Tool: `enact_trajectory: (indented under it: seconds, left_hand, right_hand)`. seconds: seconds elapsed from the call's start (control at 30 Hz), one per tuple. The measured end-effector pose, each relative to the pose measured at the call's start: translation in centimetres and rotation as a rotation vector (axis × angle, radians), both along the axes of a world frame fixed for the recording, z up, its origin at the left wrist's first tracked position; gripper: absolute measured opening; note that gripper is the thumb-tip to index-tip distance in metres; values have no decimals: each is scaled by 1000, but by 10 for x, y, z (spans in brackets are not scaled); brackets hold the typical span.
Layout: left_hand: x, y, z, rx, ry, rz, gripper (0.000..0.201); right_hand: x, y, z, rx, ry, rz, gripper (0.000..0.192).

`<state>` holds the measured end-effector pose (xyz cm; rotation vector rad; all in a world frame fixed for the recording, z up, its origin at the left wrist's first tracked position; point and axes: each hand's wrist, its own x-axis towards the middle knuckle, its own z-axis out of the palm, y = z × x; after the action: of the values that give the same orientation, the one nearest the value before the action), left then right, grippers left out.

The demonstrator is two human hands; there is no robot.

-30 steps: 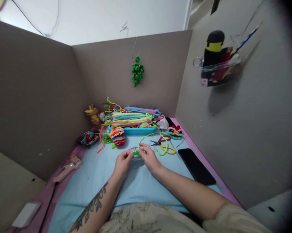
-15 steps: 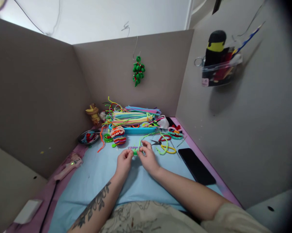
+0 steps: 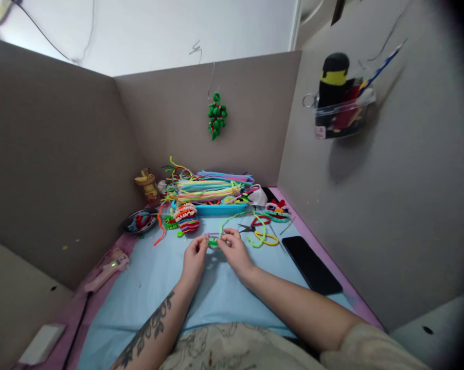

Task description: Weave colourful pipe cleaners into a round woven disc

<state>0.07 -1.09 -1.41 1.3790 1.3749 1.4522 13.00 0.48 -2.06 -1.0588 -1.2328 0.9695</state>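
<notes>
The left hand (image 3: pixel 194 255) pinches the left end of a small green-and-purple fuzzy piece (image 3: pixel 213 241) between thumb and fingers, while the right hand (image 3: pixel 235 253) grips its right end; the hands stand close together but apart, with the piece bridging the gap over a pale blue cloth (image 3: pixel 158 288) that covers the middle of a pink desk (image 3: pixel 72 313). How the piece is bent is too small to tell. A light-green fuzzy strand (image 3: pixel 265 226) curves across the cloth beyond the right hand and lies over scissors with one red and one yellow handle (image 3: pixel 250 228), their dark blades pointing left. Beyond the left hand sits a plump striped fuzzy figure in orange, pink and red (image 3: pixel 187 218), with a green fuzzy figure (image 3: pixel 171 222) beside it and a wavy orange strand (image 3: pixel 160 228) further left. Toward the desk's far edge, a bright blue shallow tray (image 3: pixel 222 209) bears heaped bundles of pastel fuzzy stems (image 3: pixel 211 189). By its right end lies a pink-and-teal fuzzy figure topped with red (image 3: pixel 277 211), near the desk's right edge. Along that edge, closer to the person, rests a flat black phone (image 3: pixel 311 264). Along the desk's left edge are a round dark bowl (image 3: pixel 139 233) of coloured bits, a pink tool with a lit green light (image 3: pixel 106 270) and, toward the near left corner, a white box (image 3: pixel 42 344).
</notes>
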Motion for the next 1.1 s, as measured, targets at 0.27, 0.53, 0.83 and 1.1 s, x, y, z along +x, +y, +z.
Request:
enact_trajectory:
  seconds: [0.27, 0.53, 0.83, 1.1]
  left_hand:
    - [3, 0, -6, 61, -83, -2, 55]
    - [-12, 8, 8, -319, -762, -110, 56]
    - [-18, 6, 15, -284, -850, -261, 61]
    - [-16, 9, 10, -283, -664, -98, 46]
  right_hand:
    - [4, 10, 13, -632, 823, 314, 5]
    - [8, 5, 13, -540, 541, 262, 19]
    - [9, 5, 12, -405, 293, 372, 28]
    - [12, 9, 7, -454, 528, 458, 26]
